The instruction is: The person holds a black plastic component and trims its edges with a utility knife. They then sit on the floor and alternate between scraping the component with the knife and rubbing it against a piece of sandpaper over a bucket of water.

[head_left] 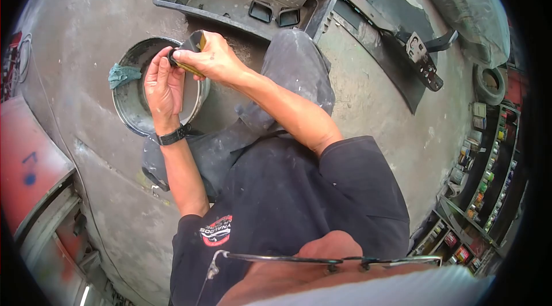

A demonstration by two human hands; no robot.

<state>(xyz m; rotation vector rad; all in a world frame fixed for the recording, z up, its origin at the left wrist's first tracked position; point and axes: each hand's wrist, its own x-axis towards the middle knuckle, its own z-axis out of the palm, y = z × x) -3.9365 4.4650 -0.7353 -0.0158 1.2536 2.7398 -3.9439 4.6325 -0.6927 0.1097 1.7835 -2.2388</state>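
Note:
My left hand, with a black watch at its wrist, is held over the bucket with its fingers closed around a small black part. Closed from the other side, my right hand grips a dark piece with yellow sides, pressed close to the black part. What exactly these pieces are is partly covered by my fingers. Below both hands stands a round grey bucket on the floor. A wet-looking blue-green cloth hangs over its left rim.
Beyond my knees lies a grey plastic crate holding a plate with raised lettering and two small black frames. Black car trim panels lie to the right. A red panel is at the left; shelves of cans and a tyre are far right.

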